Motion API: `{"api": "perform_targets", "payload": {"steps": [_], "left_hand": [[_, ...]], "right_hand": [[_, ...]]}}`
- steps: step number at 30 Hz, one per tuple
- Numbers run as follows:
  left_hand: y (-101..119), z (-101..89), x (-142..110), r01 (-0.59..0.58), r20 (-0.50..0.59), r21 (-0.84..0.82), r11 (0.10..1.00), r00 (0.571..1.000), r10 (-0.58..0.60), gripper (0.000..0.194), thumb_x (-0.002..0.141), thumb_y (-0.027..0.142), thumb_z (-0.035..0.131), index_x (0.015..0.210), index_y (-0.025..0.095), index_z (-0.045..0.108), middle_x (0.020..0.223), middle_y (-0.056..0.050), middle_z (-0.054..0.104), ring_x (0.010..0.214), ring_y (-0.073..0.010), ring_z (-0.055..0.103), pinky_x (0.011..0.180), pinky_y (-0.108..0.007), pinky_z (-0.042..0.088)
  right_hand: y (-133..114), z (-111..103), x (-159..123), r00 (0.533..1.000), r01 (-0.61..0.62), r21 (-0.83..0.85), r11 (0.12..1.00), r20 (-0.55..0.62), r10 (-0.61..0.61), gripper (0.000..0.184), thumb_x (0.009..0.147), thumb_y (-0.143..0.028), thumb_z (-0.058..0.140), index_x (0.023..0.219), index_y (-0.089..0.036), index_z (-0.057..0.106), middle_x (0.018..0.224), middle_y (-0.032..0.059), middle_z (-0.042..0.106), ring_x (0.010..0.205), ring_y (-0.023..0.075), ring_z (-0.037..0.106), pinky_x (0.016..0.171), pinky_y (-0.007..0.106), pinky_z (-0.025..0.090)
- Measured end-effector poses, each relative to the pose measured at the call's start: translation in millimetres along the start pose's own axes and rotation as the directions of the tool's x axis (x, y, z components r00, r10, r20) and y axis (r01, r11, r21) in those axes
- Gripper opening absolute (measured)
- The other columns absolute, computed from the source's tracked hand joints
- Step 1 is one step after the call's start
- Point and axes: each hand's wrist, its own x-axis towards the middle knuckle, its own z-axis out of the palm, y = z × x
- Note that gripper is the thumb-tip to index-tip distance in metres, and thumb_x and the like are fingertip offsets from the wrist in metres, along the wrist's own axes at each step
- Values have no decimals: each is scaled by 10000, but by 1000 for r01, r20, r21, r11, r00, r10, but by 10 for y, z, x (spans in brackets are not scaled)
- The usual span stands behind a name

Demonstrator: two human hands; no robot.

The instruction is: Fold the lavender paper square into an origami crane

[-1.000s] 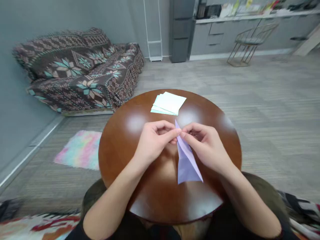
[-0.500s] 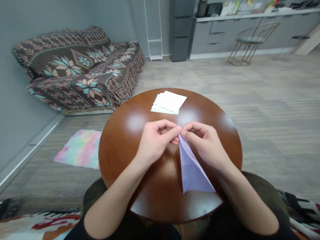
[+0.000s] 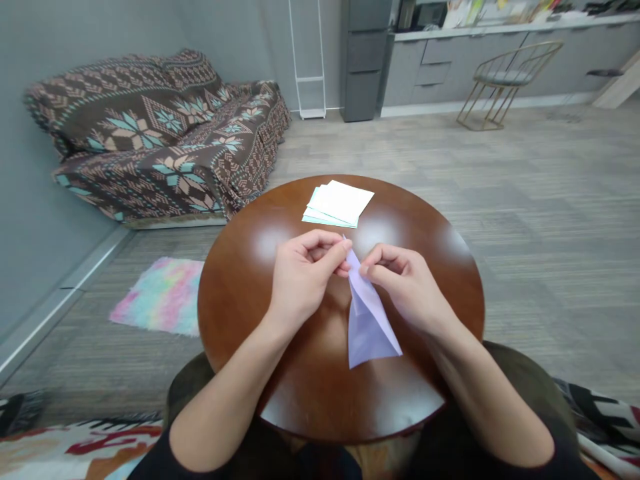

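A folded sheet of lilac paper (image 3: 371,327) hangs above the round brown table, its narrow tip pointing away from me and its wide end toward me. My left hand (image 3: 309,270) pinches the tip between thumb and fingers. Lower along the right edge of the paper, my right hand (image 3: 400,280) grips it between thumb and forefinger. The fold is partly spread, so a hollow shows between its layers. Beyond my hands lies a loose stack of white and pale green paper sheets (image 3: 340,203).
The glossy round table (image 3: 235,287) stands before me. A sofa under a patterned cover (image 3: 170,140) is at the left, with a fluffy pastel rug (image 3: 160,293) on the floor. A gold-framed chair (image 3: 503,79) stands by grey cabinets (image 3: 433,73) at the back right.
My left hand has moved slightly left and away from me with the paper's tip. My right hand has slid down from the tip to the right edge, and the paper has swung left.
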Motion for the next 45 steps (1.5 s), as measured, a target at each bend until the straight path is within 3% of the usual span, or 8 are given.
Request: {"api": "perform_targets", "payload": {"steps": [6, 13, 23, 27, 30, 32, 40, 45], "left_hand": [[-10, -24, 25, -18, -6, -26, 1000, 1000, 18, 161, 820, 306, 790, 804, 157, 731, 611, 11, 672, 547, -109, 631, 559, -210, 530], [-21, -5, -3, 15, 196, 60, 998, 980, -26, 242, 820, 319, 788, 677, 152, 687, 565, 12, 618, 516, -98, 565, 510, -210, 453], [-8, -4, 5, 15, 136, 46, 999, 991, -22, 243, 816, 338, 793, 689, 160, 687, 602, 2, 658, 510, -108, 579, 518, -228, 492], [-2, -19, 18, -30, 53, 39, 999, 998, 28, 226, 846, 338, 767, 744, 157, 678, 628, 8, 652, 548, -109, 621, 558, -219, 529], [3, -29, 20, -40, -45, 11, 999, 998, 41, 219, 846, 354, 769, 823, 157, 677, 693, 2, 688, 576, -114, 662, 594, -221, 565], [0, -30, 17, -26, -67, -19, 999, 997, 24, 240, 833, 367, 782, 851, 156, 670, 729, -2, 705, 586, -117, 682, 608, -224, 583], [0, -39, 5, 90, 88, -71, 993, 993, -83, 236, 815, 331, 792, 814, 157, 633, 721, 4, 695, 603, -133, 712, 625, -229, 602], [3, -38, -3, 64, 237, 70, 996, 968, -79, 156, 805, 272, 786, 794, 161, 676, 706, -22, 710, 630, -148, 700, 573, -220, 549]], "right_hand": [[-12, -23, 12, 1000, -4, -58, 998, 28, 5, 79, 749, -152, 624, 675, -182, 618, 588, -47, 572, 553, 105, 481, 544, 254, 333], [18, -66, 18, 995, 97, -137, 986, -11, -99, 81, 771, -131, 611, 708, -181, 626, 676, -36, 598, 623, 112, 490, 580, 262, 334], [26, -61, 37, 997, 76, -86, 993, 34, -73, 87, 777, -153, 620, 701, -192, 604, 764, -1, 664, 742, 161, 599, 691, 286, 456], [-55, -191, -4, 983, 177, -157, 972, -29, -184, 139, 916, -297, 595, 973, -205, 682, 968, 46, 727, 936, 215, 670, 823, 338, 512], [-194, -290, -113, 955, 296, -292, 909, 73, -288, 463, 891, -399, 701, 1318, -247, 604, 1306, 87, 685, 1169, 272, 651, 980, 405, 507], [-262, -318, -176, 940, 340, -455, 823, 130, -317, 677, 803, -363, 815, 1416, -271, 543, 1391, 94, 655, 1234, 298, 631, 1008, 423, 502], [-142, -387, -53, 773, 544, -653, 527, 146, -617, 196, 878, -195, 669, 1054, -258, 730, 954, 56, 795, 852, 249, 733, 787, 396, 523], [-100, -417, 4, 706, 588, -680, 439, 165, -689, 166, 879, -146, 613, 922, -246, 738, 858, 54, 775, 770, 229, 695, 741, 395, 475]]}}
